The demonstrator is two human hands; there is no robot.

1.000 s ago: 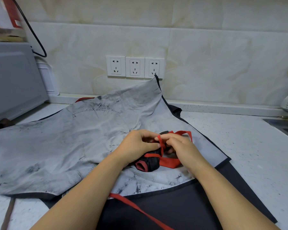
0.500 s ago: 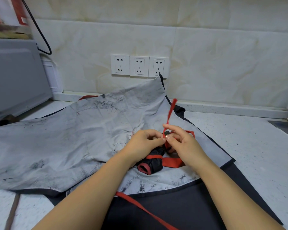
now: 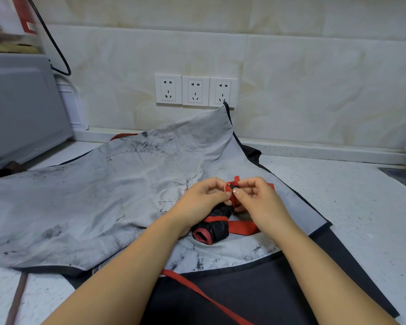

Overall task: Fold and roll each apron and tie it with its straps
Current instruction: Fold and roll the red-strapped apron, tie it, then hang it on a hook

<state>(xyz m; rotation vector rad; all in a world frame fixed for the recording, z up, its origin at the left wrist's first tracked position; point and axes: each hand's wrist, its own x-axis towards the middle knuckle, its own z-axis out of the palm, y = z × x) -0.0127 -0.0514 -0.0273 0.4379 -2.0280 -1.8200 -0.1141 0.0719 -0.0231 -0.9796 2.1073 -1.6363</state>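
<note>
While both hands, left hand and right hand, pinch the red strap, the rolled apron is being tied; next, a firm pull probably tightens the knot.

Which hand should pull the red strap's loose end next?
Probably the right hand: it pinches the red strap beside its upright loose end; the left hand sits over the rolled apron.

Rolled apron: black cloth, slightly shiny.
Red strap: matt woven cloth.
Grey apron, 9 o'clock: matt, creased cloth.
Counter, 3 o'clock: smooth speckled stone.
Sockets, 12 o'clock: glossy white plastic.
</note>
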